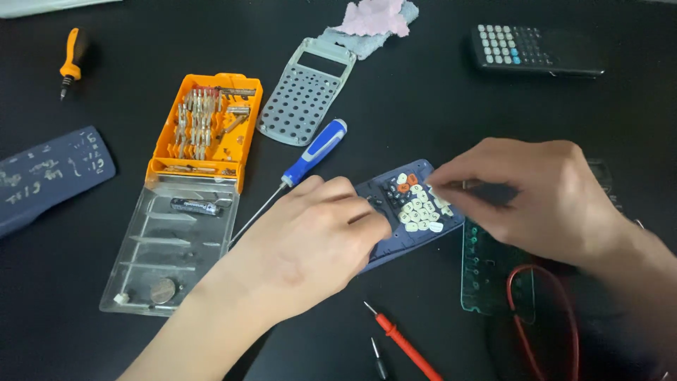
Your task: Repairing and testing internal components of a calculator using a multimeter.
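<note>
Both hands' fingers on blue calculator shell

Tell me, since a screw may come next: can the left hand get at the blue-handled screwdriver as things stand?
Probably yes. The blue-handled screwdriver lies bare on the black table, just beyond the left hand, with nothing over it. That hand would first have to let go of the dark blue calculator shell.

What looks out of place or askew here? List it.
The blue calculator shell under the left hand and right hand lies open, its loose key caps heaped unevenly. A grey keypad frame lies detached nearby. A coin cell sits loose in the clear bit-case lid.
</note>
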